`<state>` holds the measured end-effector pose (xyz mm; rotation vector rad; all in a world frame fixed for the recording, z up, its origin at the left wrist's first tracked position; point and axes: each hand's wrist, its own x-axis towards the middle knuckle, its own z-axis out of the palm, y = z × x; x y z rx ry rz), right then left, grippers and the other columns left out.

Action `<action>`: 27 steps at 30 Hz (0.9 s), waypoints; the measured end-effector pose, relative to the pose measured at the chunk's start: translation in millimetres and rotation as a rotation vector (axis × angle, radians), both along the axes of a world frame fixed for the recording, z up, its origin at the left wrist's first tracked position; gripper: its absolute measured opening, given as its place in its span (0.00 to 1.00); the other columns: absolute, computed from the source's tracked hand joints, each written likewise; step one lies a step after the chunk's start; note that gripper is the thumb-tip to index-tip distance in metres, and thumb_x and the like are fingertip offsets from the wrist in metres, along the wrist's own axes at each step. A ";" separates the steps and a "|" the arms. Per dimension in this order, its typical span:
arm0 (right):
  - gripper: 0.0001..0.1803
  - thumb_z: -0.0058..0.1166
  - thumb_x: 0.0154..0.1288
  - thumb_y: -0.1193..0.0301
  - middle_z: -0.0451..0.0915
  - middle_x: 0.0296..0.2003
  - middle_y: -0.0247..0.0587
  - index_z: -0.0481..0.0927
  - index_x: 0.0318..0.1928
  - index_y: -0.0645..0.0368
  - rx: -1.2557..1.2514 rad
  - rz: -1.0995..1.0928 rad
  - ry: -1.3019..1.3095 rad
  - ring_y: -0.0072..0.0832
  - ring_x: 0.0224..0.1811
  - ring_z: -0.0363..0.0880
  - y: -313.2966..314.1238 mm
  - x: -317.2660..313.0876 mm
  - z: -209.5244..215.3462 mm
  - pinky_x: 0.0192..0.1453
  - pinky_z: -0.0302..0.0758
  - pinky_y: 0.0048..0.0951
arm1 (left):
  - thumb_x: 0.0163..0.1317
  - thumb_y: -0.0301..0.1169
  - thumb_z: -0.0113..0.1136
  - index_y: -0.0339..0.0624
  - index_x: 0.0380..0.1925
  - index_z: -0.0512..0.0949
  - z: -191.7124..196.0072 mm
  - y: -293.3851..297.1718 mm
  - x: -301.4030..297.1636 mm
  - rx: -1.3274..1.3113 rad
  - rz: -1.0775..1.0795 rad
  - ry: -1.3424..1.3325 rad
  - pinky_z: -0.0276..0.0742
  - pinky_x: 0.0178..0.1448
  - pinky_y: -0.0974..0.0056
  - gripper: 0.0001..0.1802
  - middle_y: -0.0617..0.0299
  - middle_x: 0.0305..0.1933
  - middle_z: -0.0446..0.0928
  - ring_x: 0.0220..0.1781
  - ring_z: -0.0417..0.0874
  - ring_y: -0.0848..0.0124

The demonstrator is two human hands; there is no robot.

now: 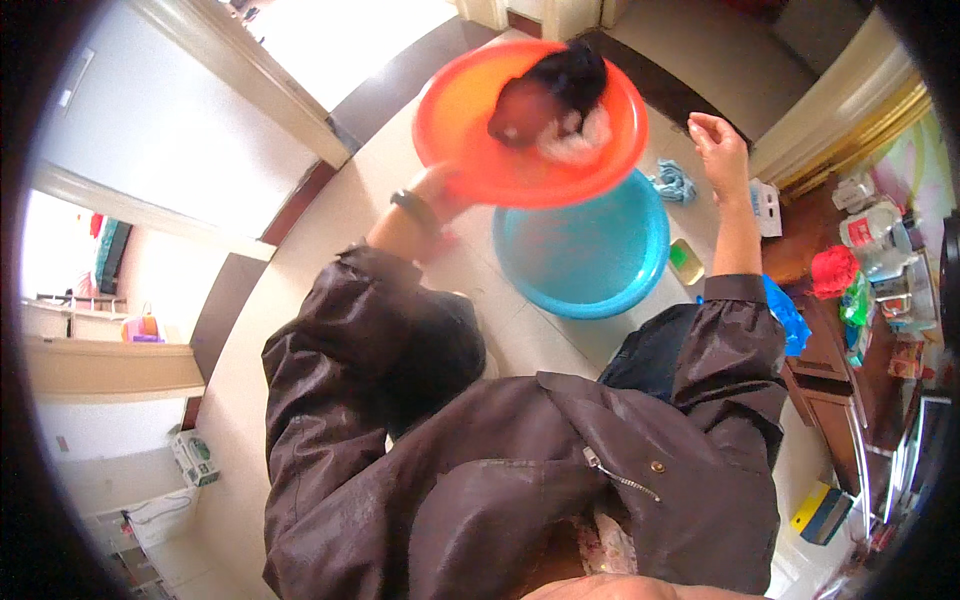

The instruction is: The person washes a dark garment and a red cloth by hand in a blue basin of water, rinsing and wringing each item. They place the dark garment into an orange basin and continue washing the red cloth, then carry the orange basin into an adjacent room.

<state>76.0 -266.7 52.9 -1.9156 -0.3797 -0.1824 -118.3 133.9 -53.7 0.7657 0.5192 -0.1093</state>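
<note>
My left hand [447,193], smeared by motion, grips the near left rim of an orange basin [460,120]. The basin is held up and overlaps the far edge of a blue basin [580,255] on the floor. Dark, reddish and pale bundled cloth [552,105] lies in the orange one; blur hides its exact shape. To the right of both basins, my right hand [718,150] is raised with nothing in it, its fingers loosely bent and apart. A light blue crumpled cloth [674,182] and a yellow-green bar in a dish [685,262] lie beside the blue basin.
On the right stands a brown wooden cabinet [825,345] with jars, bottles and a red bundle [834,272] on top. A blue plastic bag [788,318] hangs near it. Door frames and a white door [190,95] border the tiled floor at left.
</note>
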 end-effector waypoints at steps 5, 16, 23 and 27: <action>0.11 0.54 0.64 0.71 0.83 0.40 0.33 0.80 0.45 0.60 -0.103 0.088 0.055 0.18 0.42 0.79 -2.9 -7.0 -6.8 0.44 0.73 0.21 | 0.63 0.30 0.50 0.34 0.46 0.70 48.5 73.4 -27.2 0.252 0.077 -0.148 0.75 0.58 0.52 0.14 0.52 0.48 0.75 0.50 0.77 0.56; 0.10 0.57 0.62 0.72 0.82 0.35 0.35 0.80 0.42 0.64 -0.217 0.226 0.145 0.18 0.39 0.78 -3.4 -3.6 -39.8 0.45 0.74 0.22 | 0.59 0.39 0.56 0.39 0.47 0.70 -202.7 185.6 -187.3 0.004 0.895 0.220 0.80 0.48 0.49 0.20 0.53 0.49 0.73 0.50 0.76 0.54; 0.10 0.57 0.62 0.72 0.81 0.35 0.34 0.80 0.42 0.63 -0.352 0.290 0.114 0.18 0.38 0.77 10.2 -15.2 -42.2 0.46 0.73 0.21 | 0.60 0.31 0.51 0.35 0.47 0.73 -363.3 193.2 -283.0 -0.386 1.158 0.026 0.79 0.54 0.46 0.17 0.50 0.49 0.78 0.47 0.80 0.49; 0.10 0.56 0.63 0.72 0.80 0.38 0.34 0.79 0.44 0.62 -0.326 0.313 0.230 0.19 0.41 0.76 20.1 -20.2 -41.8 0.49 0.72 0.22 | 0.57 0.35 0.60 0.36 0.45 0.75 -384.3 151.9 -286.9 -0.450 1.224 -0.177 0.80 0.51 0.49 0.18 0.49 0.41 0.81 0.43 0.82 0.49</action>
